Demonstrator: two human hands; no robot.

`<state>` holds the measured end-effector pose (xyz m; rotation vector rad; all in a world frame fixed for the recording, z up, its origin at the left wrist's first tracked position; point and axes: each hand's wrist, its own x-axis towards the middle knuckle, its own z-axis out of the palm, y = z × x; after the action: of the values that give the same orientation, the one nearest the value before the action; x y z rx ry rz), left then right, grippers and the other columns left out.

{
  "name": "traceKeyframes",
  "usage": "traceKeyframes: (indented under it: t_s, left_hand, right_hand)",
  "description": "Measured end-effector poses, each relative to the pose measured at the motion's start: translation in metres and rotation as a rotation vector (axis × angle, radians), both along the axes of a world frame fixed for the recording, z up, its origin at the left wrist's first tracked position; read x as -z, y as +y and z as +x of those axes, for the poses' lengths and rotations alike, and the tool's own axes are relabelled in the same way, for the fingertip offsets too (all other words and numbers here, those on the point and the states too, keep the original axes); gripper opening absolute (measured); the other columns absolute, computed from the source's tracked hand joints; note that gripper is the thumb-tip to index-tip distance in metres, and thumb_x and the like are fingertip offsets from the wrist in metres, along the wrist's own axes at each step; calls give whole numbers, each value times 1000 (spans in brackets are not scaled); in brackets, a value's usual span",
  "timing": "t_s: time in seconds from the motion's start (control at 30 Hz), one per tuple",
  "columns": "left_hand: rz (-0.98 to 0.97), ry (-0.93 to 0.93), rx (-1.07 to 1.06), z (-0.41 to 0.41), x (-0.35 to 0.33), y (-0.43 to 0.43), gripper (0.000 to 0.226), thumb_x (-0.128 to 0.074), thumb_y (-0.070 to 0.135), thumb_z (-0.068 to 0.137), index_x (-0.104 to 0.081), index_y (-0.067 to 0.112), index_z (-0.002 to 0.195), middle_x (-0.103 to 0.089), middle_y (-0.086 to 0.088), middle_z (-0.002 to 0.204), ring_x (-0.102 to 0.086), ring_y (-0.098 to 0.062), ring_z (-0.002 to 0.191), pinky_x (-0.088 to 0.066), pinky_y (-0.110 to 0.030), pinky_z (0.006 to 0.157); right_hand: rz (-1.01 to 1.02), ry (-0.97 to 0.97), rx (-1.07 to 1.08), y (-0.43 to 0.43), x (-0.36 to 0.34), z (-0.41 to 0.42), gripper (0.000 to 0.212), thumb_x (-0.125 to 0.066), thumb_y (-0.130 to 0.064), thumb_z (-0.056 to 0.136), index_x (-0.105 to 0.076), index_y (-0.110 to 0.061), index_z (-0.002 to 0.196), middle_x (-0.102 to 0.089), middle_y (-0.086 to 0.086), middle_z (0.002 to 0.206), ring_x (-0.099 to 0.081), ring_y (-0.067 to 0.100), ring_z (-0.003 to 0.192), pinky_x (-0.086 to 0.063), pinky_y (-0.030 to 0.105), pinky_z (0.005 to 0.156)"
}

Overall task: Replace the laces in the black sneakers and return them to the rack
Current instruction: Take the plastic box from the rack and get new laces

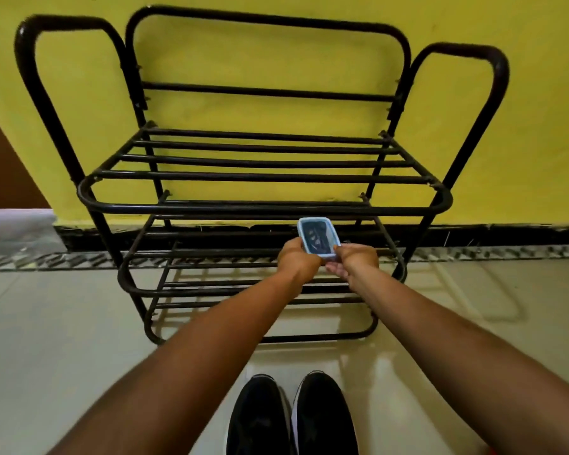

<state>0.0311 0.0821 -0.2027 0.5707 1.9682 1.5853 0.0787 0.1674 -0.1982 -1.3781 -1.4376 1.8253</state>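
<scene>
In front of the rack (263, 208): a small blue-rimmed box (316, 219) is held up before the middle shelves, with what look like dark laces (317, 239) inside.
Left hand (298, 257): wrapped round the box's near left edge.
Right hand (355, 261): pinching the near right edge, fingers underneath.
Black sneakers (326, 418): side by side on the floor (79, 323) by the person, not on any shelf.
Risk: if the lid pops suddenly, I'd guess the box tips and the laces drop between the rack's bars.

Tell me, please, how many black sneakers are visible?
2. The left sneaker and the right sneaker stand side by side on the floor, in front of the rack; its visible shelves hold none.
</scene>
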Motion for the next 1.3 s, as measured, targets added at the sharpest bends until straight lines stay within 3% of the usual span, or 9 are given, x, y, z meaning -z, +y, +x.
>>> traceKeyframes:
  t_s: [0.33,0.53,0.67,0.77,0.83,0.93,1.1,1.2,1.3]
  left_hand:
    - [120,-96,46,-13,20,20,31,-56,1,87,-57,15,115,-63,-12,116,-58,-27,110,-46,-32,88]
    - [172,-154,31,-13,18,24,28,-57,1,87,-56,13,112,-63,-11,111,-60,-22,101,-49,-32,87]
    - [161,-246,38,-16,15,21,23,-52,6,91,-49,11,114,-58,-12,100,-54,-12,71,-47,-25,67]
    - [129,-302,16,-20,16,20,52,-49,7,93,-27,8,141,-58,-21,114,-61,-26,98,-50,-35,84]
    - [109,-325,-25,-20,17,13,64,-51,11,93,-16,9,147,-58,-16,109,-57,-25,104,-46,-35,91]
    - [71,-334,-82,-20,11,-7,57,-54,16,93,-28,9,143,-56,-7,98,-55,-21,100,-47,-32,88]
    - [90,-235,-46,-14,-9,-92,43,-48,9,95,-39,5,137,-58,-1,92,-57,-20,97,-47,-30,87]
    - [-45,-180,-22,-10,3,-157,27,-50,13,95,-55,8,121,-63,-4,107,-61,-18,94,-51,-24,79]
    - [-235,-108,-35,-6,37,-217,16,-54,16,93,-62,10,106,-65,-7,104,-60,-15,82,-49,-22,71]
  right_hand:
    - [20,72,38,24,15,-14,23,-56,-9,92,-58,1,113,-65,23,105,-65,25,69,-54,31,66]
    - [14,71,5,25,17,-13,27,-57,-16,93,-57,0,114,-64,22,98,-62,24,63,-53,33,67]
    - [20,75,-8,24,20,-8,28,-58,-28,91,-54,-3,105,-61,15,80,-62,23,63,-57,33,62]
    - [45,74,44,23,19,-6,29,-57,-35,91,-54,-7,95,-61,14,80,-63,23,68,-58,34,67]
    - [79,76,133,18,18,-4,29,-55,-36,92,-54,-9,83,-59,8,70,-59,18,59,-56,30,61]
    - [234,51,180,3,19,5,33,-52,-35,94,-50,-14,69,-48,2,56,-45,15,48,-42,29,49]
    - [473,34,-57,-51,34,27,29,-55,-35,91,-49,-18,68,-45,-3,58,-44,15,56,-36,32,57]
    - [515,43,-287,-92,39,36,33,-57,-32,91,-48,-18,63,-43,-10,47,-40,11,49,-32,28,52]
    - [503,50,-509,-132,52,37,26,-59,-28,90,-54,-17,66,-44,-11,47,-40,7,47,-33,26,52]
